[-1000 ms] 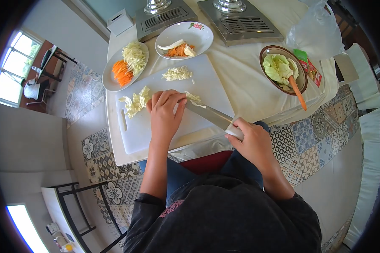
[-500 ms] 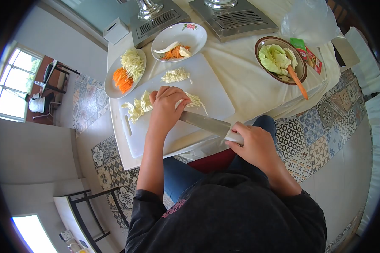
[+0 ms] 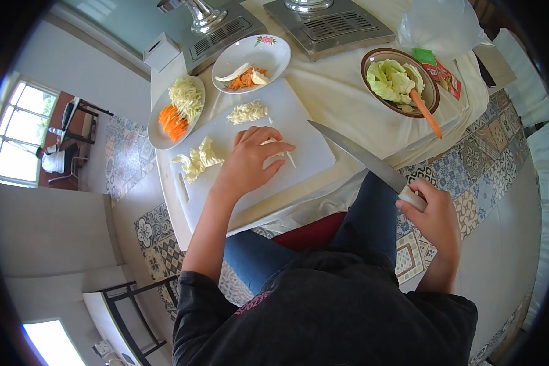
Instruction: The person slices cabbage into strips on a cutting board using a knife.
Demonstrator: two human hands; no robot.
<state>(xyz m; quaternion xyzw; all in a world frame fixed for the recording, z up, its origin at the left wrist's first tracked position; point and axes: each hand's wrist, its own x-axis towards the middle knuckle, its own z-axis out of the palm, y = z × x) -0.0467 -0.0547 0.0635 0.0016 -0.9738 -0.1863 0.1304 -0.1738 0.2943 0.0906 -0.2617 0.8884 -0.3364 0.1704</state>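
White cutting board (image 3: pixel 297 116) lies beneath the left hand (image 3: pixel 254 155), its thumb and fingers spread apart over cut cabbage strips (image 3: pixel 291 159), with cabbage pieces (image 3: pixel 198 160) just beside it and a chopped heap (image 3: pixel 247 112) beyond. The right hand's (image 3: pixel 432 215) fingers are wrapped around the pale handle of a knife (image 3: pixel 363 154), its blade slanting across the table edge (the tip is near the board's right side), while a brown-rimmed bowl (image 3: pixel 437 97) stands farther off.
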